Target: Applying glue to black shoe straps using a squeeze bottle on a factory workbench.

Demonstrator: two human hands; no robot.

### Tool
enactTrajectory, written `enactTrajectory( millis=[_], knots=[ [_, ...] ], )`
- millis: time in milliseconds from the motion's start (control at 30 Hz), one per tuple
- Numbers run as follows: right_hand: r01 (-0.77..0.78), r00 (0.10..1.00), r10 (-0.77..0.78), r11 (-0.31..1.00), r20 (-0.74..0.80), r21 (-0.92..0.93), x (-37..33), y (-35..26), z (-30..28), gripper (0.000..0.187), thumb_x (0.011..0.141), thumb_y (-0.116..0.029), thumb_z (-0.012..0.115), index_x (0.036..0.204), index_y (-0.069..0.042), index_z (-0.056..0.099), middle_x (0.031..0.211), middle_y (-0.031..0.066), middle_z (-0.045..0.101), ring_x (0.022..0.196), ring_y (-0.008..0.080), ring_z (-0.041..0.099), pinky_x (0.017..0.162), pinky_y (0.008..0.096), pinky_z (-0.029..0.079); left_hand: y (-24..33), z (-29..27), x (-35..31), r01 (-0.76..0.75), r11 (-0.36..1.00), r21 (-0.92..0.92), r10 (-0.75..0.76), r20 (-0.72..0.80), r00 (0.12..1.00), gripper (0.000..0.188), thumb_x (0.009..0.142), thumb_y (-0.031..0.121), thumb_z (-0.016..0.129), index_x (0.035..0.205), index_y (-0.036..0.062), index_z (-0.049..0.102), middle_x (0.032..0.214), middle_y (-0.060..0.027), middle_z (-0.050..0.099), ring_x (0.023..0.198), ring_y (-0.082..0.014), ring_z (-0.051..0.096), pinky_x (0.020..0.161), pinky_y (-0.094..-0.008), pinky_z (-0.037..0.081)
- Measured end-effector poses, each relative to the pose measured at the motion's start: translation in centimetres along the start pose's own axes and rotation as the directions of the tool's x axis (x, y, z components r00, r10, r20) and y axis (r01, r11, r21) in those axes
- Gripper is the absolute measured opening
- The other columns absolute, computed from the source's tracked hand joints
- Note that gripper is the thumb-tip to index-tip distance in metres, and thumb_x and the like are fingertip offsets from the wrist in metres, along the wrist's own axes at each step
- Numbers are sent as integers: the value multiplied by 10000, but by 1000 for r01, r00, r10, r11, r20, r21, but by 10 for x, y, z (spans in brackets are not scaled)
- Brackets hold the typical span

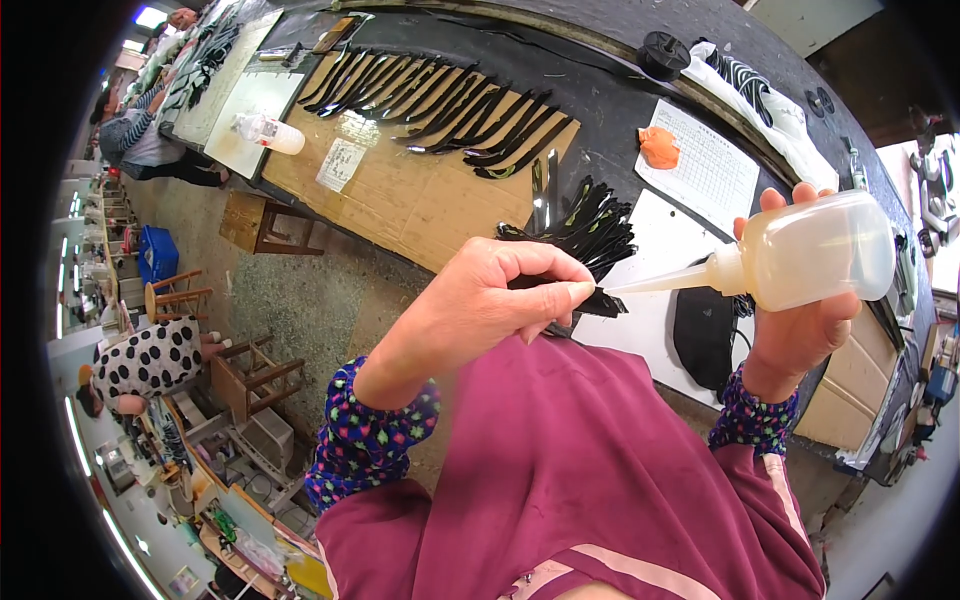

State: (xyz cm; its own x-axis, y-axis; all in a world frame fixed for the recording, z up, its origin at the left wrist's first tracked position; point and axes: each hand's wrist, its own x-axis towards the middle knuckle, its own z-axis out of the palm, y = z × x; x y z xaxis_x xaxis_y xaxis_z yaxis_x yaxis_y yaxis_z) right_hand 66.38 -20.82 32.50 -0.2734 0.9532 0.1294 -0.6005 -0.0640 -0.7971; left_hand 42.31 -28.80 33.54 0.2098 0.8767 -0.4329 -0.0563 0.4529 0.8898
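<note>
My right hand (800,320) is wrapped round a translucent squeeze bottle (825,250), which lies tilted on its side with pale yellowish liquid inside. Its long tapered nozzle (665,281) points left, and the tip meets the fingertips of my left hand (500,290). Those fingers are pinched together around a glossy black strip (608,301), whose end shows past them; the rest is mostly hidden by the hand. Just beyond lies a heap of similar black strips (590,228). Farther left, a row of glossy black strips (430,105) is spread along a cardboard sheet (400,200).
A second bottle (268,133) stands near the table's left edge. Right of the heap are a printed sheet (700,160), an orange lump (658,147) and a dark flat piece (703,335). Wooden stools (255,378) stand on the floor; other people (150,355) are at left.
</note>
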Motion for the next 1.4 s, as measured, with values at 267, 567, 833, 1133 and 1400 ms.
enactTrajectory(
  millis=[267,567,833,1133,1400],
  knots=[
    [-10,1000,10,1000,-4,30,1,1,4,883,609,-335,741,1268,-35,234,1270,164,325,1165,371,345,937,575,274,-1,0,2,12,1000,5,-12,3,1000,155,805,93,550,904,-18,596,660,1,543,511,-12,440,448,-140,331],
    [-10,1000,10,1000,-21,-5,1,3,3,882,605,-343,739,1266,-36,241,1266,166,335,1159,367,356,928,572,290,-2,-2,3,19,1000,-17,-19,18,1000,157,809,92,549,911,-18,593,669,0,543,516,-13,439,452,-140,332],
    [-14,999,13,999,-29,-34,1,3,2,897,601,-369,734,1271,-37,239,1260,160,348,1150,361,371,927,563,299,-2,-4,4,28,998,-53,-27,17,999,162,804,91,551,914,-22,591,668,-7,541,515,-17,438,452,-145,331],
    [-15,999,14,1000,-37,-20,0,4,0,906,597,-376,739,1272,-33,242,1260,159,351,1150,361,370,925,559,305,-4,-6,6,32,998,-50,-32,2,999,161,801,89,558,910,-24,592,665,-9,542,503,-14,436,463,-143,344],
    [-22,999,21,1000,-37,-9,-1,4,-2,903,597,-368,741,1271,-31,243,1262,160,349,1152,361,367,924,556,306,-5,-6,6,38,998,-56,-39,-15,999,153,799,93,562,893,-23,594,664,-10,544,502,-15,431,470,-150,350]
  ],
)
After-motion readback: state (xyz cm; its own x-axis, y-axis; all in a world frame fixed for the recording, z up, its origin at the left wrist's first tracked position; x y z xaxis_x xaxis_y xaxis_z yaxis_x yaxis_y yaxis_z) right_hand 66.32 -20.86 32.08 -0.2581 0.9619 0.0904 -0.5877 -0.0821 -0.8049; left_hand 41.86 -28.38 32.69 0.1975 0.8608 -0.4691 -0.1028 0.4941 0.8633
